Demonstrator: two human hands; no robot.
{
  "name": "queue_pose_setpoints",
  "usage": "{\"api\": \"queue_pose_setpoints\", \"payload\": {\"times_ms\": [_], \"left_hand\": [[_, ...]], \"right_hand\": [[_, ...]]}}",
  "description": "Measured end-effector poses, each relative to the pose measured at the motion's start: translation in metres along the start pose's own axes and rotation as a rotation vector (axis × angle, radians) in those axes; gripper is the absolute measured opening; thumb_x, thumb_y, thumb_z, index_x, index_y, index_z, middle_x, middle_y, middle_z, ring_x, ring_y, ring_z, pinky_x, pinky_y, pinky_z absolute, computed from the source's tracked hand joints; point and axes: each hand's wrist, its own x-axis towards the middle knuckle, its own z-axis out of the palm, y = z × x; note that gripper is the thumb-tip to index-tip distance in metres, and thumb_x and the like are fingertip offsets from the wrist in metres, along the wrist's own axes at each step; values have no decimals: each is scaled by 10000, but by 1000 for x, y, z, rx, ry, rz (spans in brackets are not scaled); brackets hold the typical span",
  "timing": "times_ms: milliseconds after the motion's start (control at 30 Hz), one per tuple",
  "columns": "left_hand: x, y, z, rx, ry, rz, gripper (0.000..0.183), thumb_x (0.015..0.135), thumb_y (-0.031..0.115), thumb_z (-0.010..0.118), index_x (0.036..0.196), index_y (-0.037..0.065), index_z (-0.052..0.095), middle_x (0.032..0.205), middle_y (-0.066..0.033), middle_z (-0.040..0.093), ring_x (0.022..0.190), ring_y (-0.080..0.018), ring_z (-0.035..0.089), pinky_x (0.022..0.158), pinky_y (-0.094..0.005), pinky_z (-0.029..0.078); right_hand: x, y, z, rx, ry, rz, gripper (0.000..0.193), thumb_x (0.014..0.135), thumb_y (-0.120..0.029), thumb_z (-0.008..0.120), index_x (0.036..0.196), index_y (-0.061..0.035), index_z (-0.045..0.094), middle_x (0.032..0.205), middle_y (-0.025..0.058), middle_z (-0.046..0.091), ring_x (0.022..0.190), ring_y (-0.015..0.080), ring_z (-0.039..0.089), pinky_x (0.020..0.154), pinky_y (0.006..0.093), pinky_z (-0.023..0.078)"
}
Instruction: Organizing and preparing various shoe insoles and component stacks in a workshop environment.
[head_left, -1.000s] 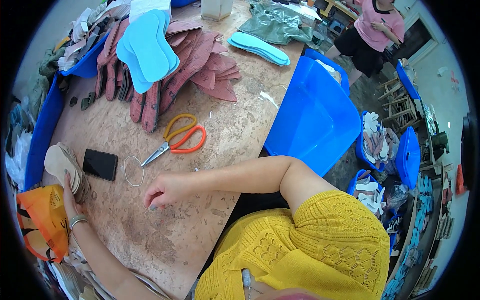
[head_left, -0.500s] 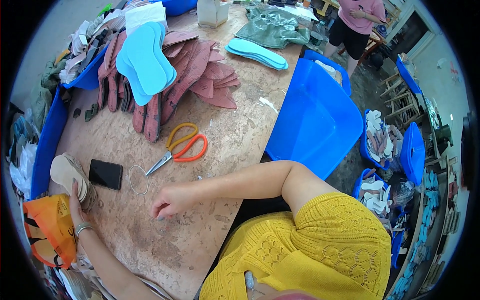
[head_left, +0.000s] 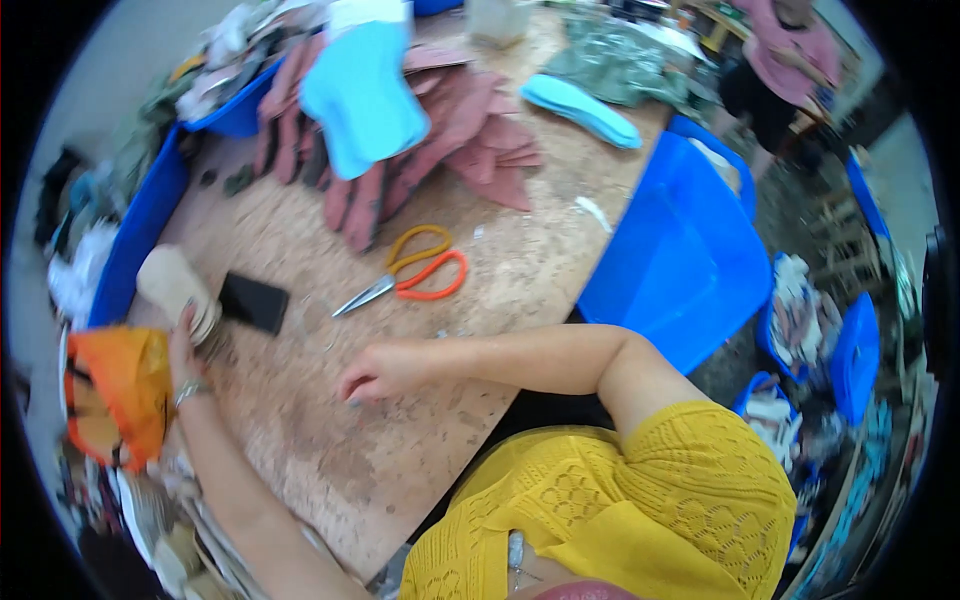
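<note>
Left hand (head_left: pixel 188 345) at the table's left edge, fingers wrapped around a stack of beige insoles (head_left: pixel 180 285), gripping it near its lower end. Right hand (head_left: pixel 375 372) resting on the wooden table (head_left: pixel 330 450), fingers curled loosely together and pressed down toward the surface; cannot tell whether anything small sits pinched beneath.

Largest first: blue bin (head_left: pixel 690 260) off the table's right edge, then a heap of dusty-pink cut pieces (head_left: pixel 440 150) at the far side with a light-blue pad (head_left: pixel 360 100) on top. Orange bag (head_left: pixel 115 400) just below the left hand. Orange-handled scissors (head_left: pixel 405 275) mid-table, blades aimed down-left. Black flat block (head_left: pixel 253 302) just beside the stack, to its right.

Stack of insoles: probably light, thin and bendy, layers likely to slide over each other, so best pinched across the width with thumb on one face and fingers on the other. Long axis running from lower right near the wrist to upper left, rounded end pointing up-left, away from the body.
</note>
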Motion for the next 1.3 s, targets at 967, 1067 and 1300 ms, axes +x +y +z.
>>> {"api": "queue_pose_setpoints", "payload": {"times_ms": [967,1067,1300], "left_hand": [[-410,-130,125,-404,-504,-63,682,925,494,502,1377,-3,385,1347,-124,484,1236,-209,467,1044,-374,382],[-415,-132,113,-186,-331,213,819,893,567,508,1416,-21,284,1387,-130,430,1280,-236,417,1076,-377,325],[-431,-154,117,-472,-142,338,776,811,435,704,1347,11,336,1291,-106,491,1205,-237,483,1010,-379,390]], "right_hand": [[-74,-98,72,1399,284,56,774,875,-620,479,1401,-64,365,1321,142,517,1093,250,594,930,385,498],[-86,-106,62,1166,217,164,769,856,-529,582,1402,-42,346,1325,180,492,1158,267,545,978,416,454],[-57,-107,95,131,211,4,868,782,-278,728,1428,18,228,1301,210,486,1213,265,485,1033,367,379]]}}
